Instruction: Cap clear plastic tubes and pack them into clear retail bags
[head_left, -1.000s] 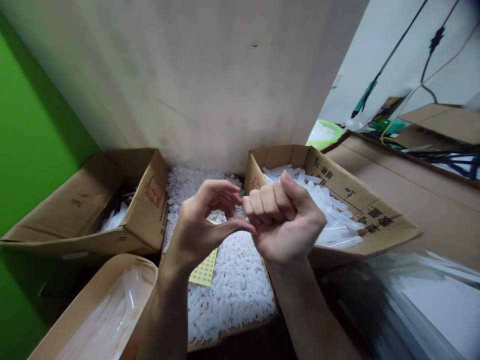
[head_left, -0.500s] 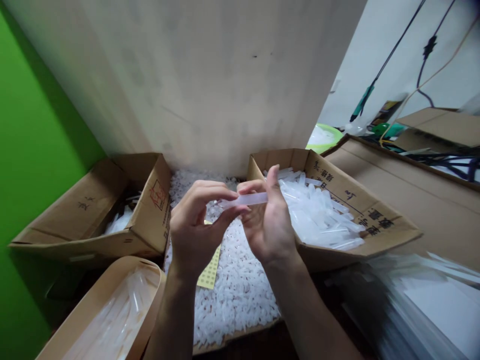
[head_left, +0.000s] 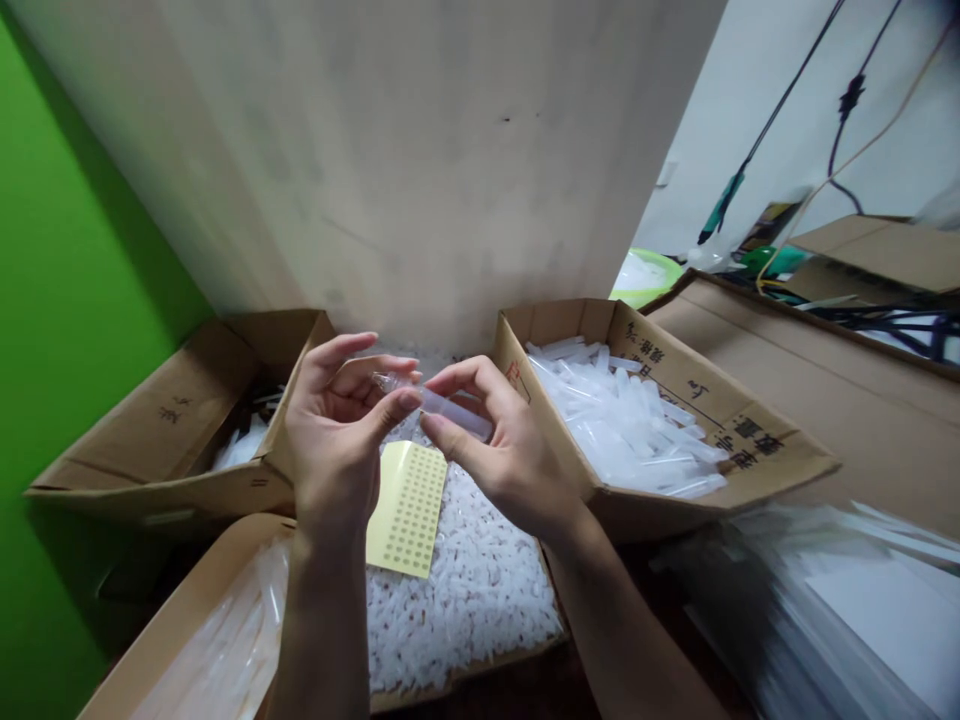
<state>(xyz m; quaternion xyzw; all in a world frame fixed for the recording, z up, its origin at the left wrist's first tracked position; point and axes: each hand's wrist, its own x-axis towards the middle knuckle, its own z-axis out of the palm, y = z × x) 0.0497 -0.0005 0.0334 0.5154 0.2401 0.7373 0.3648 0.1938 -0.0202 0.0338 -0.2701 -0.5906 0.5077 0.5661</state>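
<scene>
A translucent plastic tube (head_left: 459,412) with a clear, narrower end is held between both hands, tilted down to the right. My left hand (head_left: 337,415) pinches its clear end between thumb and index finger, the other fingers loosely curled. Around the tube's middle, the thumb and fingers of my right hand (head_left: 510,440) are closed. Beneath the hands, a yellow sheet of small round stickers (head_left: 409,515) lies on many small white plastic pieces (head_left: 480,580). What sits inside the tube is too small to make out.
Frosted tubes (head_left: 630,430) fill a cardboard box (head_left: 780,465) at right. Another cardboard box (head_left: 180,410) stands at left, above a tan tub (head_left: 187,590) with clear plastic tubes. Stacked clear plastic (head_left: 795,620) lies lower right. A beige panel (head_left: 420,180) rises behind.
The tube has turned from nearly level to sloping down rightward. My right hand has rolled over to grip it from the side. My left hand has shifted left, exposing more of the sticker sheet.
</scene>
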